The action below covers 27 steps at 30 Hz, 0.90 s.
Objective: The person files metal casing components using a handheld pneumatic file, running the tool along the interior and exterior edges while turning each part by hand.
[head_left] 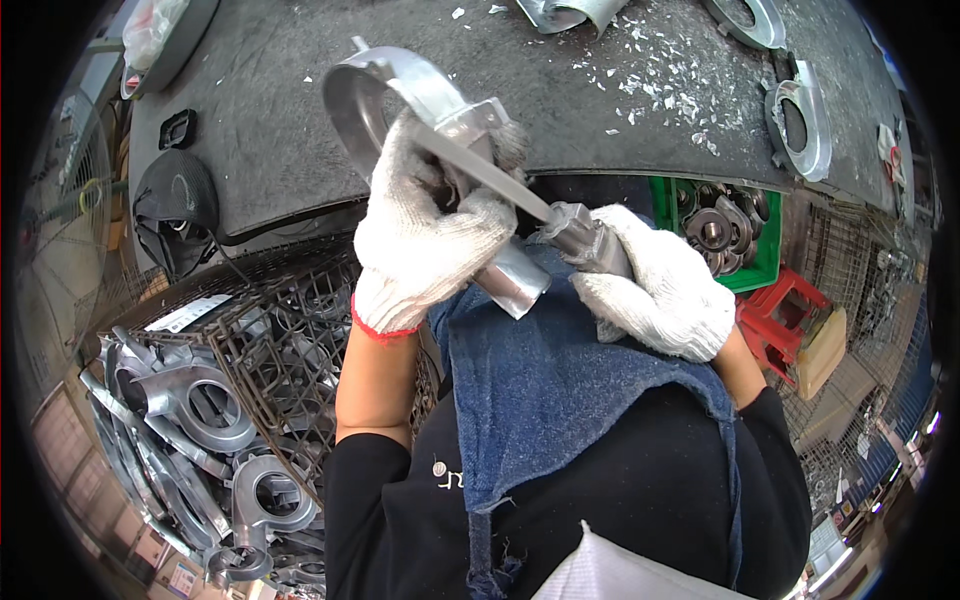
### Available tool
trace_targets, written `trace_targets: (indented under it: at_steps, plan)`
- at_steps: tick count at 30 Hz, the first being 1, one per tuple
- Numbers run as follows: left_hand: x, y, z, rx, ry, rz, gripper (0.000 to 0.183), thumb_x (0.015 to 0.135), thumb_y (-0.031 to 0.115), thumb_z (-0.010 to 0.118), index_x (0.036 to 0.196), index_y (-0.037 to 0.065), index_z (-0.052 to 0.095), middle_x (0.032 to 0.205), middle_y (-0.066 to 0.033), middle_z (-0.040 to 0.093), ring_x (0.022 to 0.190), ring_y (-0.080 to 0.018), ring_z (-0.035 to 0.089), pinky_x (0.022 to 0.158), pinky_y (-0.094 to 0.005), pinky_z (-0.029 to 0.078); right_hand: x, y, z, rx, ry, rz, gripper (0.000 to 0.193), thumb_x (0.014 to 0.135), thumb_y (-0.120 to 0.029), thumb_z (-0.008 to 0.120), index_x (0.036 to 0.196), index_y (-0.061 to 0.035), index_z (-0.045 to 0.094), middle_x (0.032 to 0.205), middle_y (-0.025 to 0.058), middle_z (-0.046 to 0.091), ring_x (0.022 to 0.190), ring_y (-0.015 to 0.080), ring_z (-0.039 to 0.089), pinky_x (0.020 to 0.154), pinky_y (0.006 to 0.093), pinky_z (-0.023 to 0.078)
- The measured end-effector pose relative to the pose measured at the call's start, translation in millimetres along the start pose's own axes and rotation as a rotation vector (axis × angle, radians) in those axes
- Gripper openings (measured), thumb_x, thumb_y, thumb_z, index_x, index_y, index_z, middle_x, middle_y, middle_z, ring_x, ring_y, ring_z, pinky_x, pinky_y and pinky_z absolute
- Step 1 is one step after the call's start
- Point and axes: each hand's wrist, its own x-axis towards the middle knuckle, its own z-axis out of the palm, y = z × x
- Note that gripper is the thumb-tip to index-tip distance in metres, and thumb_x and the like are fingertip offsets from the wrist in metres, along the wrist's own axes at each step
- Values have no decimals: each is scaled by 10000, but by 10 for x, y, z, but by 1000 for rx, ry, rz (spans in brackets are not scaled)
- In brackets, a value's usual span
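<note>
Casting (425, 88): left fingers (402, 140) pinching
File (487, 175): right fingers (612, 297) gripping
Green crate (767, 262): round parts (712, 230)
Wire basket (232, 378): more castings (205, 405) against it

The left hand in a white knitted glove (425, 235) grips a silver metal part with a broad curved ring (425, 85). The right hand in a similar white glove (665, 290) holds a long flat grey file (480, 175) by its blocky grey handle (590, 238). The file crosses in front of the part; whether they touch, I cannot tell. Light small flakes (672, 100) lie on the dark grey table (270, 110). At right, a green plastic crate (768, 255) contains round metal parts (708, 230).
</note>
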Motion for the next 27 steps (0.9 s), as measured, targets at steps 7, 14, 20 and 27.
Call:
trace_targets:
  at_steps: [7, 14, 20, 27]
  plan:
    - [17, 58, -108, -80, -176, -74, 600, 821, 50, 682, 1375, -33, 469, 1073, -116, 682, 956, -177, 691, 830, -299, 587, -11, 0, -68, 104, -26, 88, 388, 954, -353, 656, 1229, -96, 559, 701, 67, 680, 654, 202, 714, 631, 339, 540]
    - [-73, 234, -240, -107, -179, -306, 595, 787, 103, 687, 1328, -53, 494, 1020, -115, 659, 896, -149, 654, 780, -279, 562, -98, 68, -103, -40, 72, 168, 476, 900, -422, 704, 1243, -120, 573, 779, 116, 711, 730, 336, 720, 685, 411, 552]
    - [-65, 225, -320, 35, -316, -454, 454, 776, 128, 641, 1206, -14, 606, 894, -67, 658, 764, -109, 602, 680, -235, 492, -73, 46, -172, -240, 63, -37, 481, 874, -386, 734, 1241, -115, 585, 864, 144, 713, 800, 332, 721, 712, 412, 550]
    - [-78, 248, -361, 291, -279, -508, 656, 684, 151, 739, 1255, -95, 533, 834, -117, 623, 712, -191, 597, 629, -321, 499, 47, 86, -233, -290, -114, 39, 487, 868, -368, 741, 1252, -105, 597, 904, 140, 716, 805, 334, 719, 730, 396, 554]
